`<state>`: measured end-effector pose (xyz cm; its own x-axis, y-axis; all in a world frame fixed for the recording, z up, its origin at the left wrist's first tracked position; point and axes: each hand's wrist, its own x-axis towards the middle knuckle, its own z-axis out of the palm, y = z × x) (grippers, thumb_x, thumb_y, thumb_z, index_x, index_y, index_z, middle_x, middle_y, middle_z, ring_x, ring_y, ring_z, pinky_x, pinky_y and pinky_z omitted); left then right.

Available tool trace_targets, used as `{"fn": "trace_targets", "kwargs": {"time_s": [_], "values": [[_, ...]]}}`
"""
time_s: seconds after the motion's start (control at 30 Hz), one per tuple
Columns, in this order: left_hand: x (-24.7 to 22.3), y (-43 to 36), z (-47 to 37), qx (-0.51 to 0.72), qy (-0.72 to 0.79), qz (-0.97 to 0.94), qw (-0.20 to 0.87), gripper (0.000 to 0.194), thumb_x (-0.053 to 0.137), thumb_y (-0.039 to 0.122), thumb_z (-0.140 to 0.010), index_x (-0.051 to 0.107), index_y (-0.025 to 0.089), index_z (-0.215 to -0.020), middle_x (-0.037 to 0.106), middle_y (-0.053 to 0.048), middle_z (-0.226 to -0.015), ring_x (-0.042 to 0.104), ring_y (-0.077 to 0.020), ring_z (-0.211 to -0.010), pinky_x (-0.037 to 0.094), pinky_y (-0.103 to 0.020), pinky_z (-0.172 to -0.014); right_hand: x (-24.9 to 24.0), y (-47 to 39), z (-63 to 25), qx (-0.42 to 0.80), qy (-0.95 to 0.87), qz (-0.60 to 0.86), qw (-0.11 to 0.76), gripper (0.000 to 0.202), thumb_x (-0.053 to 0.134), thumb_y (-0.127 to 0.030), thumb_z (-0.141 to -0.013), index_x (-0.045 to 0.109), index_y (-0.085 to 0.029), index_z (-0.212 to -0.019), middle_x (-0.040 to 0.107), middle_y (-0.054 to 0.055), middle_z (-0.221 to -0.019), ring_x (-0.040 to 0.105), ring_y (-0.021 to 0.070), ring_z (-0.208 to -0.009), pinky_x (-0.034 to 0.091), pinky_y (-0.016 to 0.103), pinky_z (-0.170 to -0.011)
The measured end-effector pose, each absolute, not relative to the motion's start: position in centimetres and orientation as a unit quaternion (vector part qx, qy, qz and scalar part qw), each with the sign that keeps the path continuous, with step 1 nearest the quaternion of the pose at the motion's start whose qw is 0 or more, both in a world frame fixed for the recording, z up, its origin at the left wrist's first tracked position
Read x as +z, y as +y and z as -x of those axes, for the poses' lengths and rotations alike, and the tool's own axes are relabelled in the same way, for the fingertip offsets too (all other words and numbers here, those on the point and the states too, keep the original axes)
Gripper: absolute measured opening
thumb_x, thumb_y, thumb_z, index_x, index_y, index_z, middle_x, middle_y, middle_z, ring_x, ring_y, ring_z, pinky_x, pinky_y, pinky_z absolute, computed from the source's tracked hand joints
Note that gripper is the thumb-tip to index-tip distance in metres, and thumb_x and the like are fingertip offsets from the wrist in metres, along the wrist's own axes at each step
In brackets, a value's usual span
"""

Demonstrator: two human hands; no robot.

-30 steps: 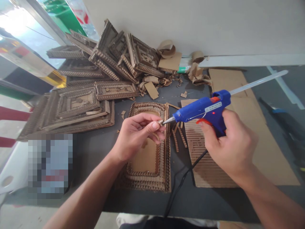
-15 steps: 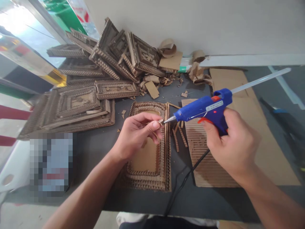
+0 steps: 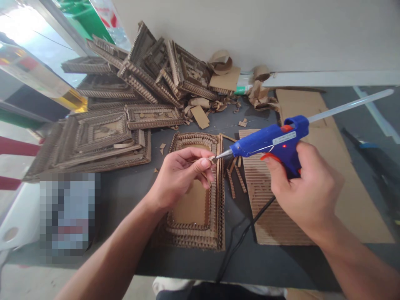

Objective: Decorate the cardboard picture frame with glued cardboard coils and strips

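A blue hot glue gun [image 3: 270, 141] with a clear glue stick [image 3: 353, 105] out of its back is gripped in my right hand [image 3: 308, 187], thumb side by the orange trigger. Its metal nozzle is at the fingertips of my left hand [image 3: 183, 175], which pinches a small cardboard strip [image 3: 212, 158]. Most of that strip is hidden by my fingers. Below my left hand lies a rectangular frame of layered corrugated cardboard [image 3: 195, 237], its flat inner panel partly covered by the hand.
Cardboard frames [image 3: 150, 79] are piled at the back left, with more stacked frames [image 3: 103, 133] in front. Loose strips [image 3: 235, 181] and a corrugated sheet [image 3: 265, 225] lie right of the frame. A black cord [image 3: 240, 237] runs to the front edge.
The glue gun and my right hand have shifted slightly right, the nozzle drawing back a little from the pinched strip. My left hand has stayed almost still.
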<state>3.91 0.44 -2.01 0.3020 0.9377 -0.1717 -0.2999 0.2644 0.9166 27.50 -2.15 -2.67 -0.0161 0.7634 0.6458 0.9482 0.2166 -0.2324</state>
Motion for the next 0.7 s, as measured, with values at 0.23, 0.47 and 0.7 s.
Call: {"fn": "trace_targets", "kwargs": {"time_s": [0.23,0.47,0.7], "values": [[-2.04,0.33,-3.89,0.443,0.383,-0.41,0.7,0.019,0.08,0.027,-0.083,0.07,0.012,-0.09,0.07,-0.002,-0.066,0.067,-0.0103,-0.057,0.056,-0.015,-0.049,-2.6,-2.21,-27.39,-0.118,-0.691,0.626,0.342,0.021,0.065,-0.038,-0.091,0.065,-0.022,-0.104,0.071,0.008,-0.079,0.067,0.0252,-0.071,0.042,0.034,-0.057],[-2.36,0.29,-3.79,0.438,0.382,-0.416,0.699,0.018,0.08,0.026,-0.083,0.071,0.012,-0.09,0.07,-0.002,-0.068,0.067,-0.0106,-0.059,0.056,-0.015,-0.049,-2.55,-2.16,-27.47,-0.13,-0.698,0.618,0.338,0.021,0.064,-0.038,-0.092,0.065,-0.021,-0.104,0.072,0.008,-0.082,0.068,0.0245,-0.071,0.042,0.033,-0.056],[-2.3,0.34,-3.79,0.431,0.391,-0.419,0.697,0.022,0.081,0.029,-0.082,0.071,0.011,-0.09,0.069,-0.003,-0.069,0.067,-0.0112,-0.059,0.056,-0.016,-0.048,-2.49,-2.19,-27.42,-0.14,-0.701,0.609,0.344,0.022,0.066,-0.039,-0.091,0.064,-0.02,-0.103,0.072,0.008,-0.079,0.067,0.0236,-0.069,0.042,0.032,-0.055]]}}
